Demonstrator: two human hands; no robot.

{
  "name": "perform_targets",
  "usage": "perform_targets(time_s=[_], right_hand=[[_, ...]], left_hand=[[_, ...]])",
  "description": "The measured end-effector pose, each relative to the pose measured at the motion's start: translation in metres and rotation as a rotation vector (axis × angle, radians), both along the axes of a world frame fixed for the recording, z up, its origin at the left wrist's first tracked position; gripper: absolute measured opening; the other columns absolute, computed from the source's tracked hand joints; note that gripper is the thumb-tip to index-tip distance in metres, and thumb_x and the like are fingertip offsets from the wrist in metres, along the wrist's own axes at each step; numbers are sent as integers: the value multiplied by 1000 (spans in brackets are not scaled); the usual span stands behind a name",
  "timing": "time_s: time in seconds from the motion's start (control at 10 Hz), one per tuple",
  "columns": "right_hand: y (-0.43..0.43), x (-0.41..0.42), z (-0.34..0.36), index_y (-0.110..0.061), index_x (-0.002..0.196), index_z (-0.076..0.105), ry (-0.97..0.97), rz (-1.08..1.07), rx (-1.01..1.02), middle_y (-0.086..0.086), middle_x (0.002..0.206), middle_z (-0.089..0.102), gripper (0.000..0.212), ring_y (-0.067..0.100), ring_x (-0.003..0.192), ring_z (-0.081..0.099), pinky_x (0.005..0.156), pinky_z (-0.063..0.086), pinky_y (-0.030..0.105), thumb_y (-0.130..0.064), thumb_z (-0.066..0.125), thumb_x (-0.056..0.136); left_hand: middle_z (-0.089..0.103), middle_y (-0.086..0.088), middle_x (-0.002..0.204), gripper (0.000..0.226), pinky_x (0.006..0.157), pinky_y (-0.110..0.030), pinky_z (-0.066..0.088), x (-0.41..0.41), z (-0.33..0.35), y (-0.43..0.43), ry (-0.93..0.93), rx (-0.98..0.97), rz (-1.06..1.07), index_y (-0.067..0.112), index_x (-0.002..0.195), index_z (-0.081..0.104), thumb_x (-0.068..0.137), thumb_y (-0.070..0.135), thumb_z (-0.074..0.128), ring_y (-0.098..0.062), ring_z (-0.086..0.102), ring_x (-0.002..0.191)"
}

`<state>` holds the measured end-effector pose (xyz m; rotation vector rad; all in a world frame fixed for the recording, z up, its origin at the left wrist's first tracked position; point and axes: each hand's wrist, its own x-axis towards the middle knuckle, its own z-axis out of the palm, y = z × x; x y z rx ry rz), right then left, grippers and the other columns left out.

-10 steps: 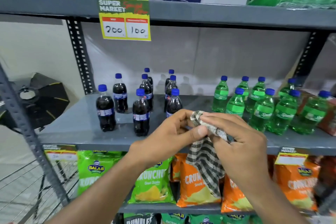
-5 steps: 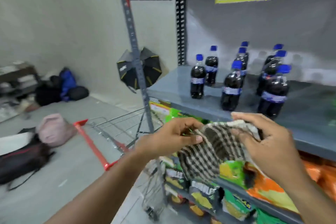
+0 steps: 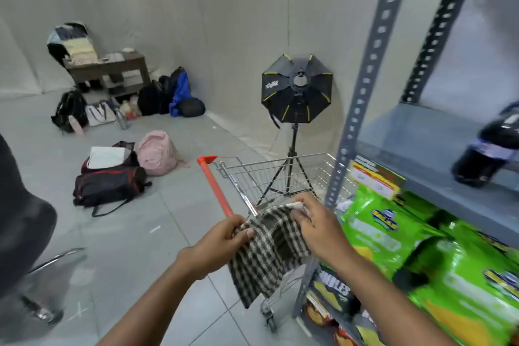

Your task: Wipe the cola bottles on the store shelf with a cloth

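Hands hold a checked cloth (image 3: 266, 250) in the lower middle of the frame. The left hand (image 3: 222, 244) is closed, pinching the cloth's left edge between thumb and fingers; the right hand (image 3: 320, 230) is curled shut around the upper right corner, and the rest of the cloth hangs down between them. Just behind the hands stands a wire shopping cart (image 3: 269, 177) with an orange handle (image 3: 214, 188), close against the grey shelf upright (image 3: 362, 87). At the lower right, green snack bags (image 3: 421, 247) fill the lower shelf, blurred. Above them, at the right edge, one dark cola bottle (image 3: 486, 149) with a pale label stands on the grey shelf board (image 3: 415, 137), smeared by motion and well apart from the cloth. Behind the cart a black softbox light (image 3: 297, 90) sits on a tripod. Further back, left of centre, bags (image 3: 109, 180) lie on the tiled floor, one of them a pink backpack (image 3: 157, 153). In the upper left a low wooden table (image 3: 109, 67) stands against the wall.
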<state>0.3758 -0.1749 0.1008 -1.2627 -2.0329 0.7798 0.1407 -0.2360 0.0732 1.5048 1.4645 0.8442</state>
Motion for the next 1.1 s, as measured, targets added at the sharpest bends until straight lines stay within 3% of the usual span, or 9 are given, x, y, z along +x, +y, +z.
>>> perform_targets(time_s=[0.1, 0.2, 0.3, 0.4, 0.5, 0.7, 0.8, 1.0, 1.1], right_hand=[[36, -55, -31, -25, 108, 57, -51, 16, -70, -9, 70, 51, 12, 1, 46, 44, 44, 35, 20, -16, 59, 101], [76, -103, -62, -33, 111, 59, -59, 4, -229, -5, 84, 63, 18, -2, 43, 41, 37, 33, 13, -18, 58, 102], [114, -139, -91, -33, 121, 60, -99, -46, -348, 1, 107, 67, 32, 8, 52, 49, 37, 40, 16, -9, 55, 101], [140, -164, -119, -30, 130, 57, -147, -93, -407, 6, 123, 64, 51, -2, 49, 46, 35, 35, 11, 8, 51, 97], [159, -181, -141, -25, 135, 54, -213, -131, -412, 10, 123, 65, 53, -3, 52, 48, 34, 32, 6, 10, 54, 95], [177, -190, -164, -20, 133, 56, -282, -186, -388, 2, 107, 67, 41, -1, 60, 52, 36, 34, 6, -1, 59, 97], [177, -191, -174, -20, 129, 58, -304, -194, -369, -3, 103, 67, 37, 1, 62, 57, 40, 36, 5, -8, 64, 96], [179, -190, -169, -21, 132, 56, -365, -213, -264, -2, 124, 61, 36, 6, 90, 53, 68, 39, 12, -19, 64, 97], [180, -184, -152, -23, 141, 49, -358, -211, -207, -2, 141, 53, 44, 14, 117, 53, 100, 48, 32, -19, 61, 98]], left_hand=[[69, -3, 90, 9, 69, -33, 57, -60, -35, 21, -168, -159, 58, 20, 104, 64, 96, 24, 67, -18, 69, 86], [70, -7, 89, 12, 61, -31, 57, -106, -67, 51, -269, -249, 174, 12, 106, 62, 96, 13, 68, -13, 71, 76], [68, -10, 91, 12, 58, -30, 56, -130, -100, 80, -305, -325, 283, 9, 106, 60, 96, 9, 67, -13, 69, 73], [68, -13, 98, 11, 65, -36, 58, -139, -130, 102, -335, -382, 353, 10, 106, 60, 96, 8, 66, -21, 67, 83], [69, -15, 108, 11, 83, -47, 60, -145, -154, 119, -342, -441, 402, 13, 107, 61, 97, 10, 65, -29, 68, 98], [68, -12, 112, 6, 95, -49, 54, -152, -181, 142, -342, -473, 394, 15, 104, 61, 99, 13, 61, -27, 65, 102], [66, -11, 116, 5, 100, -51, 50, -149, -188, 146, -333, -475, 373, 16, 105, 60, 100, 16, 59, -29, 64, 108], [61, 7, 120, 16, 90, -29, 43, -147, -189, 148, -216, -346, 380, 26, 116, 54, 101, 30, 59, -17, 57, 117], [54, -1, 133, 35, 91, -24, 37, -140, -167, 159, 1, -116, 410, 19, 133, 49, 100, 28, 60, -12, 50, 118]])
